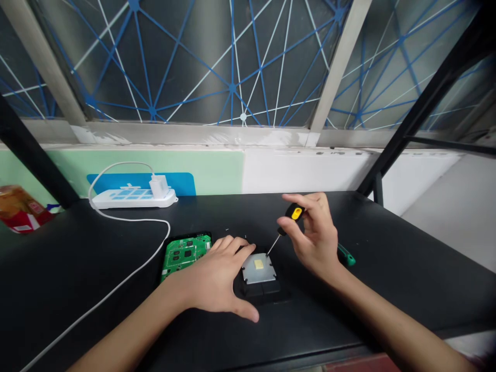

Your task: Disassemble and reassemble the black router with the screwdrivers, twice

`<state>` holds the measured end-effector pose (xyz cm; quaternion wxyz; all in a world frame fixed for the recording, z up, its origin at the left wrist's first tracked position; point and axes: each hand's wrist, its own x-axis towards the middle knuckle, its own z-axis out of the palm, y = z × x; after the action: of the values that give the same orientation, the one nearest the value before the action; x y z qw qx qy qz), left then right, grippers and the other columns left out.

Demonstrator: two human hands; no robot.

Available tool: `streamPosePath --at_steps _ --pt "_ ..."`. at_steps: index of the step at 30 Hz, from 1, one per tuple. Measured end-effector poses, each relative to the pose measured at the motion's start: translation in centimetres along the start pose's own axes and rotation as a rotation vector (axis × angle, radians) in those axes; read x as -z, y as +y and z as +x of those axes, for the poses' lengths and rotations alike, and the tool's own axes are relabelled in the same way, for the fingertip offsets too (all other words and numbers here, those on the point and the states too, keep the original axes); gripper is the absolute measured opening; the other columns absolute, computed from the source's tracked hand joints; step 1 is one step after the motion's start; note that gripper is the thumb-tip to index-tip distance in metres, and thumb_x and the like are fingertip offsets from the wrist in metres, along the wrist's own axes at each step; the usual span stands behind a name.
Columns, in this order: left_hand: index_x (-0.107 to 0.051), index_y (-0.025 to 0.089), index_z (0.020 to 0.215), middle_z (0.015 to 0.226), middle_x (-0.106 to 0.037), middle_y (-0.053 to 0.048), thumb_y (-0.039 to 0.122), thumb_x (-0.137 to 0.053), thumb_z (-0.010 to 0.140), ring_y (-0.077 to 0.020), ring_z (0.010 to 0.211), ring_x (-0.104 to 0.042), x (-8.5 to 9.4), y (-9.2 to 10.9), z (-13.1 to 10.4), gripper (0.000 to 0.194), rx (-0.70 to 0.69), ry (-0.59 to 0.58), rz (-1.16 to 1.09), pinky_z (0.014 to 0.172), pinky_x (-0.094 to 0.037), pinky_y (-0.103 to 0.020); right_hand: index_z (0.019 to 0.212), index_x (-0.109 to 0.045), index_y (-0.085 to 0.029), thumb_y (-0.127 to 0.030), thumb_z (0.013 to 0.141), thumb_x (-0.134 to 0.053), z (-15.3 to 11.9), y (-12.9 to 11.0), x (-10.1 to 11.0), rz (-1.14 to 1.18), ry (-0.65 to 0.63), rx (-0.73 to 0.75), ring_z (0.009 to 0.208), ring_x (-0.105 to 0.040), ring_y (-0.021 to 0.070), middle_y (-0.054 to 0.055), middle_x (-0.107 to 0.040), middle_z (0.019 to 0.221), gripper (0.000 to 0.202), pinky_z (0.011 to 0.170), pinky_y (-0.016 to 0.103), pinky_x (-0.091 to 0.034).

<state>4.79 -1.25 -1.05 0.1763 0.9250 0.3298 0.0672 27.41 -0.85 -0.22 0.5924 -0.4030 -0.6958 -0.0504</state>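
My right hand point(315, 232) grips a screwdriver point(296, 212) with a black and yellow handle. Its thin shaft slants down to the left, and the tip meets the upper right corner of a square silver metal plate point(259, 275). A small cream pad point(258, 264) sits at the middle of that plate, which lies in a black housing point(263, 292). With fingers spread and thumb apart, my left hand point(217, 274) rests over the housing's left side. Partly hidden behind this hand is a green circuit board point(186, 252) in a black case.
On the black table point(310, 320), a green-handled tool point(346, 256) lies beyond my right wrist. A white power strip point(135, 198) with a plugged-in charger point(158, 186) stands by the wall. Its white cable point(127, 281) runs across the left. A red and orange package point(23, 209) is at far left.
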Motion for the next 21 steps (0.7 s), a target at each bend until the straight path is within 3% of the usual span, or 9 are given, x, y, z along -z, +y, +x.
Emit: streamPosePath --at_steps 3,5,7,9,13,15,18,21 --pt "-0.033 0.019 0.150 0.146 -0.041 -0.015 0.080 -0.066 0.066 -0.0403 0.134 -0.035 0.04 -0.02 0.04 0.109 -0.002 -0.007 0.003 0.112 -0.029 -0.055 0.142 -0.047 -0.037 -0.025 0.100 -0.042 -0.26 -0.26 -0.26 0.192 -0.075 -0.064 0.104 -0.060 0.0219 0.008 -0.051 0.120 0.044 0.086 0.048 -0.058" --pt "-0.032 0.017 0.151 0.147 -0.040 -0.016 0.080 -0.065 0.066 -0.0410 0.134 -0.034 0.06 -0.03 0.04 0.111 0.003 -0.022 0.005 0.112 -0.029 -0.056 0.149 -0.036 -0.038 -0.022 0.101 -0.038 -0.40 -0.25 -0.53 0.313 -0.129 -0.084 0.111 -0.061 0.0218 0.008 -0.047 0.136 0.051 0.090 0.047 -0.058" --pt "-0.031 0.017 0.151 0.149 -0.038 -0.016 0.079 -0.066 0.067 -0.0422 0.136 -0.032 0.08 -0.02 0.02 0.111 0.011 -0.036 0.006 0.112 -0.029 -0.058 0.149 -0.035 -0.037 -0.020 0.099 -0.045 -0.41 -0.09 -0.71 0.311 -0.159 -0.093 0.107 -0.065 0.0207 0.007 -0.054 0.134 0.054 0.092 0.046 -0.058" --pt "-0.031 0.018 0.151 0.149 -0.038 -0.015 0.077 -0.067 0.067 -0.0428 0.137 -0.031 0.07 -0.01 -0.02 0.109 0.012 -0.034 0.003 0.112 -0.028 -0.058 0.142 -0.047 -0.034 -0.021 0.094 -0.057 -0.29 0.12 -0.68 0.230 -0.140 -0.101 0.094 -0.066 0.0197 0.006 -0.060 0.118 0.051 0.085 0.043 -0.059" --pt "-0.034 0.020 0.150 0.144 -0.043 -0.014 0.075 -0.070 0.066 -0.0419 0.133 -0.036 -0.09 -0.08 -0.02 0.106 -0.009 0.003 -0.005 0.111 -0.030 -0.057 0.114 -0.066 -0.029 -0.029 0.081 -0.076 0.00 0.22 -0.30 0.028 -0.024 -0.043 0.082 -0.059 0.0197 0.003 -0.056 0.092 0.035 0.075 0.042 -0.058" --pt "-0.036 0.020 0.148 0.141 -0.045 -0.014 0.074 -0.072 0.066 -0.0416 0.130 -0.038 -0.22 -0.17 0.01 0.104 -0.024 0.021 -0.002 0.110 -0.032 -0.057 0.116 -0.065 -0.028 -0.030 0.088 -0.067 -0.01 0.10 -0.19 0.027 -0.018 -0.049 0.088 -0.061 0.0208 0.005 -0.057 0.099 0.028 0.080 0.044 -0.057" --pt "-0.039 0.020 0.147 0.140 -0.045 -0.015 0.072 -0.074 0.065 -0.0414 0.129 -0.040 -0.36 -0.26 0.04 0.103 -0.037 0.040 0.002 0.109 -0.033 -0.057 0.138 -0.051 -0.031 -0.024 0.100 -0.043 -0.18 -0.05 -0.28 0.178 -0.095 -0.106 0.107 -0.064 0.0225 0.009 -0.057 0.126 0.040 0.092 0.047 -0.055" --pt "-0.040 0.020 0.147 0.141 -0.045 -0.014 0.069 -0.075 0.066 -0.0406 0.129 -0.040 -0.39 -0.25 0.00 0.101 -0.033 0.033 0.013 0.108 -0.034 -0.056 0.146 -0.041 -0.033 -0.021 0.099 -0.047 -0.22 0.04 -0.40 0.209 -0.141 -0.122 0.112 -0.064 0.0224 0.006 -0.063 0.129 0.049 0.100 0.048 -0.052"
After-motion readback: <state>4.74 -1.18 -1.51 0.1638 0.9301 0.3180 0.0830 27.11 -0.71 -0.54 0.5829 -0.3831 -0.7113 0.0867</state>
